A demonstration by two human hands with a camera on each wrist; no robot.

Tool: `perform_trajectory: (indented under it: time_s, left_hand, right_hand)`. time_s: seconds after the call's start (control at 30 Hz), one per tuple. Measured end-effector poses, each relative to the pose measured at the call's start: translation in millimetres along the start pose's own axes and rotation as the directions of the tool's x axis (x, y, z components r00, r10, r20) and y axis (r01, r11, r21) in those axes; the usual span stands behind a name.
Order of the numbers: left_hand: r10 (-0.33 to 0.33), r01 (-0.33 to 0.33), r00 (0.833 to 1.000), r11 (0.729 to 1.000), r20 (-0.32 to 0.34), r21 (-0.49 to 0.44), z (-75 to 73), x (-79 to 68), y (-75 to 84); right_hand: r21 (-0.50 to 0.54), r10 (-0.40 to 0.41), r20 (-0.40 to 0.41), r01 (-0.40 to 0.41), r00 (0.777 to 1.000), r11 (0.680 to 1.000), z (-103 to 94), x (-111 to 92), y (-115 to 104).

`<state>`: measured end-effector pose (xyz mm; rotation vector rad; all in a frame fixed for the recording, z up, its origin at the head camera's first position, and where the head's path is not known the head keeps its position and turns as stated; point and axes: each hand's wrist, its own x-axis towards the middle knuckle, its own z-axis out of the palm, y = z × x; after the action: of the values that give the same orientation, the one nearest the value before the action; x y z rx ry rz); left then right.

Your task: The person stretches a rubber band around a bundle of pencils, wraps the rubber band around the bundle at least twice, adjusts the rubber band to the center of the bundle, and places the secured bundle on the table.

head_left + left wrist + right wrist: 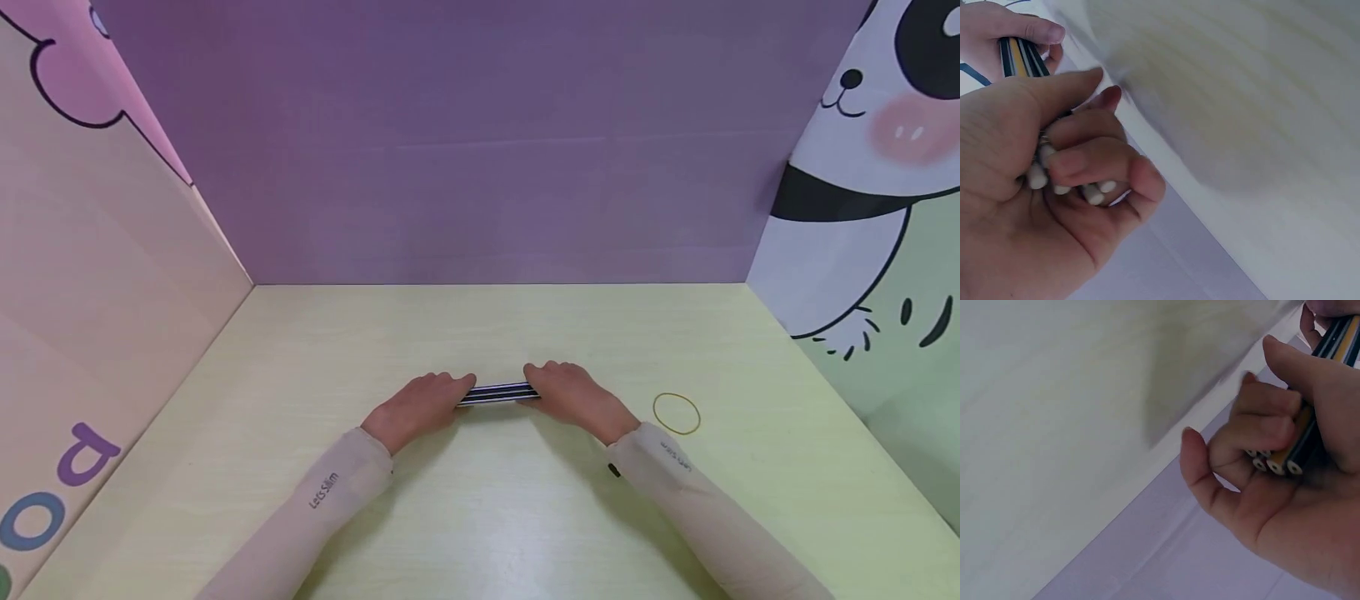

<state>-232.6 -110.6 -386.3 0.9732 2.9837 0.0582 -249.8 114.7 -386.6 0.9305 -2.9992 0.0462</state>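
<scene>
A bundle of several dark striped pencils [498, 393] stretches between both hands, over the middle of the table. My left hand [423, 408] grips one end with its fingers curled round it; white eraser tips [1095, 194] poke out at the palm in the left wrist view. The other end is gripped by my right hand [573, 400], where flat, unsharpened ends [1276, 465] show beside the curled fingers. Orange stripes run along some pencils. To the right of the right hand, a yellow rubber band [677, 414] lies on the table in a loose loop.
The pale wooden table [495, 517] meets a purple back wall [480, 167]. On the left stands a pinkish side panel [112, 250] with printed letters, and on the right a panel [885, 375] with a cartoon panda.
</scene>
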Motion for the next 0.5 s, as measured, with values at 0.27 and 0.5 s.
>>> perform_trajectory:
  time_s: [0.27, 0.5]
  left_hand:
    - [0.041, -0.037, 0.995, 0.999, -0.094, 0.04, -0.7, -0.2, -2.4]
    - [0.097, -0.095, 0.982, 0.995, -0.159, 0.026, -6.1, -6.8, -2.2]
  right_hand:
    - [0.007, 0.041, -0.066, -0.041, 0.997, 0.999, -1.8, -0.4, -3.5]
    - [0.014, -0.003, -0.111, 0.005, 0.994, 1.0, -7.0, -5.2, -4.8]
